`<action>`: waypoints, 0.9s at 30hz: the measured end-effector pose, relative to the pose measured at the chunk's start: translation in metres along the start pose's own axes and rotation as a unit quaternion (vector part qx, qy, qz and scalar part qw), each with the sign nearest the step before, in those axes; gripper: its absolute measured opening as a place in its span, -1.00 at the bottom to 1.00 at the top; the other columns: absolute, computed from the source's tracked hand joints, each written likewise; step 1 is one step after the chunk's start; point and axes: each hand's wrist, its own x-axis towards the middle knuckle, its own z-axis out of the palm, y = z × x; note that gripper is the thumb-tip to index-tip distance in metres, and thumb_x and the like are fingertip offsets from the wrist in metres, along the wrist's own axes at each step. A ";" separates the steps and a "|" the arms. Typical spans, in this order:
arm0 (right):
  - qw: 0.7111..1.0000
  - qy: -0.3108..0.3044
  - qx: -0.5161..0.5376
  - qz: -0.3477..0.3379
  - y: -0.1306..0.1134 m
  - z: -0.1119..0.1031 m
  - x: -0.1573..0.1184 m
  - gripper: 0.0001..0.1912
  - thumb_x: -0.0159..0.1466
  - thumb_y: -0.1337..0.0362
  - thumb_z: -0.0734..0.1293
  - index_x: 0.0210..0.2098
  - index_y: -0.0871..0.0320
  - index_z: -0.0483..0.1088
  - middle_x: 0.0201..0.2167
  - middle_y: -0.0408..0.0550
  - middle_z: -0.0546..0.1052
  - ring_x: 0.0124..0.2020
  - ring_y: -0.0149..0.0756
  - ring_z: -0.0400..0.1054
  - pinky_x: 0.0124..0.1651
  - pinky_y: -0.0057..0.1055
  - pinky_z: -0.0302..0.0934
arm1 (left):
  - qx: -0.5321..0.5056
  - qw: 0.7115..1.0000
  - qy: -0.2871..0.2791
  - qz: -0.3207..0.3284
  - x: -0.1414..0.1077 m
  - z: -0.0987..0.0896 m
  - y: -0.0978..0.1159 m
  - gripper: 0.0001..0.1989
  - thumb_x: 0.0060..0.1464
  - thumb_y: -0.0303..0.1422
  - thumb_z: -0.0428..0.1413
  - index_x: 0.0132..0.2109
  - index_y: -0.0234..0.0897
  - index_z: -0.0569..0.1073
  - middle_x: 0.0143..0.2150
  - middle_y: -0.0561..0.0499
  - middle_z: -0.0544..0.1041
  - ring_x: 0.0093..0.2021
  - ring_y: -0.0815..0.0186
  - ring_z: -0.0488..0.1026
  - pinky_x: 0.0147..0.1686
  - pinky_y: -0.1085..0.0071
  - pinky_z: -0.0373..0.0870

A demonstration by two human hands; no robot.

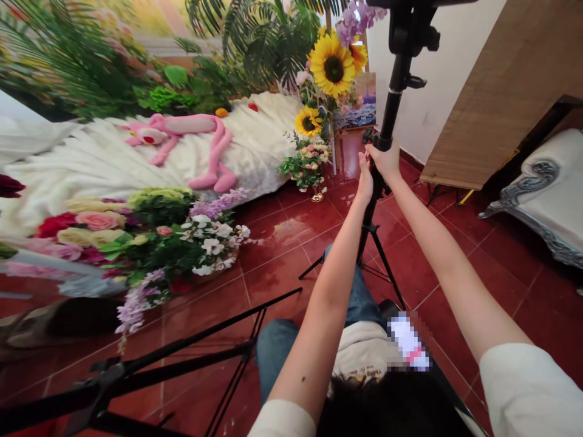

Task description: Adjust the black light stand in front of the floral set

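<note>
A black tripod stand (390,115) rises in front of me, slightly tilted in view, with a dark mount (410,24) at its top. My right hand (386,162) is wrapped round its column just below a collar with a knob (368,137). On the column's left side, my left hand (365,179) is closed against it at about the same height, thumb upward. Its fingers are partly hidden behind the column. The stand's spread legs (382,258) reach the red tiled floor (277,261).
Another black tripod (182,364) lies across the lower left. Artificial flowers (182,237) and sunflowers (333,68) border a white-draped platform (259,139) bearing a pink plush toy (191,124). Right are a brown panel (492,103) and an ornate white sofa (546,188). Jeans (277,352) and dark hair show below my arms.
</note>
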 end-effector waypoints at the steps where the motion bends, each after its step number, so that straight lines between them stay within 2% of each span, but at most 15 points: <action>1: 1.000 0.011 0.005 -0.004 0.003 0.000 0.000 -0.75 0.18 0.10 0.44 -0.27 0.06 0.36 -0.39 -0.14 0.53 -0.26 -0.32 0.47 -0.12 -0.37 0.40 | -0.008 1.000 0.002 0.006 0.000 0.000 -0.001 -0.29 0.33 0.10 -0.38 0.20 -0.22 0.41 -0.17 -0.09 0.56 0.02 0.25 0.54 -0.13 0.40 0.48; 3: 0.999 0.034 0.004 -0.018 0.011 -0.002 -0.001 -0.70 0.17 0.06 0.45 -0.24 0.06 0.36 -0.31 -0.11 0.54 -0.17 -0.29 0.47 -0.06 -0.32 0.40 | -0.020 1.000 -0.012 0.003 0.001 -0.002 -0.004 -0.23 0.29 0.14 -0.43 0.18 -0.23 0.42 -0.20 -0.09 0.55 -0.05 0.27 0.56 -0.19 0.42 0.48; 6: 0.997 0.049 -0.034 -0.046 0.016 -0.012 -0.015 -0.60 0.18 0.02 0.46 -0.13 0.08 0.34 -0.18 -0.03 0.53 -0.03 -0.23 0.44 0.04 -0.23 0.37 | -0.016 0.997 -0.063 -0.033 0.000 -0.006 -0.009 -0.08 0.15 0.28 -0.46 0.07 -0.26 0.50 -0.33 -0.11 0.53 -0.22 0.25 0.55 -0.31 0.39 0.47; 8: 0.993 0.054 -0.082 -0.070 0.014 -0.023 -0.035 -0.58 0.24 0.03 0.42 -0.01 0.08 0.32 -0.06 0.05 0.51 0.04 -0.19 0.42 0.10 -0.17 0.35 | -0.005 0.996 -0.078 -0.036 -0.001 -0.008 -0.012 -0.07 0.10 0.33 -0.42 -0.02 -0.27 0.54 -0.41 -0.09 0.49 -0.29 0.26 0.53 -0.33 0.39 0.46; 10: 0.980 0.057 -0.159 -0.107 0.011 -0.038 -0.061 -0.61 0.31 0.08 0.35 0.07 0.08 0.30 0.03 0.11 0.47 0.10 -0.15 0.39 0.14 -0.12 0.32 | 0.002 0.997 -0.070 -0.018 0.000 -0.010 -0.014 -0.12 0.13 0.32 -0.37 -0.07 -0.26 0.55 -0.46 -0.05 0.46 -0.33 0.30 0.50 -0.32 0.41 0.45; 12: 0.950 0.031 -0.266 -0.162 0.008 -0.052 -0.086 -0.68 0.35 0.16 0.29 0.06 0.10 0.33 0.07 0.16 0.46 0.14 -0.09 0.35 0.18 -0.04 0.26 | 0.001 0.998 -0.062 -0.001 0.002 -0.010 -0.017 -0.18 0.20 0.26 -0.37 -0.12 -0.25 0.55 -0.49 -0.02 0.44 -0.35 0.33 0.47 -0.30 0.43 0.44; 14: 0.902 -0.043 -0.365 -0.225 0.009 -0.064 -0.106 -0.76 0.35 0.25 0.26 -0.01 0.11 0.40 0.07 0.16 0.49 0.16 -0.05 0.34 0.22 0.00 0.20 | -0.004 0.998 -0.058 0.006 0.005 -0.009 -0.020 -0.19 0.27 0.17 -0.42 -0.16 -0.27 0.56 -0.51 -0.01 0.41 -0.38 0.35 0.45 -0.29 0.43 0.43; 17: 0.833 -0.146 -0.448 -0.289 0.018 -0.072 -0.120 -0.77 0.35 0.37 0.21 -0.08 0.12 0.45 0.05 0.13 0.53 0.14 -0.07 0.36 0.23 -0.03 0.16 | 0.000 0.999 -0.050 0.006 0.008 -0.008 -0.022 -0.23 0.32 0.10 -0.43 -0.21 -0.27 0.55 -0.54 0.02 0.38 -0.41 0.38 0.42 -0.30 0.44 0.42; 19: 0.814 -0.156 -0.475 -0.294 0.026 -0.071 -0.122 -0.72 0.36 0.43 0.16 -0.06 0.15 0.46 0.04 0.15 0.53 0.12 -0.09 0.37 0.19 -0.08 0.19 | 0.010 0.999 -0.046 0.005 0.009 -0.009 -0.022 -0.28 0.32 0.10 -0.37 -0.21 -0.24 0.54 -0.54 0.03 0.37 -0.43 0.39 0.40 -0.32 0.46 0.40; 23: 0.814 -0.104 -0.502 -0.273 0.037 -0.061 -0.116 -0.68 0.39 0.45 0.12 -0.02 0.18 0.45 -0.06 0.17 0.54 0.03 -0.09 0.38 0.01 -0.17 0.25 | 0.014 0.998 -0.053 0.005 0.008 -0.010 -0.020 -0.32 0.32 0.10 -0.33 -0.19 -0.24 0.53 -0.49 0.03 0.41 -0.43 0.39 0.41 -0.33 0.45 0.39; 27: 0.833 -0.030 -0.494 -0.249 0.041 -0.051 -0.111 -0.76 0.38 0.38 0.20 -0.04 0.15 0.45 -0.11 0.12 0.51 -0.11 -0.10 0.37 -0.06 -0.18 0.27 | 0.018 0.999 -0.047 0.002 0.004 -0.010 -0.015 -0.32 0.34 0.07 -0.36 -0.15 -0.26 0.53 -0.46 0.01 0.45 -0.40 0.38 0.45 -0.30 0.45 0.40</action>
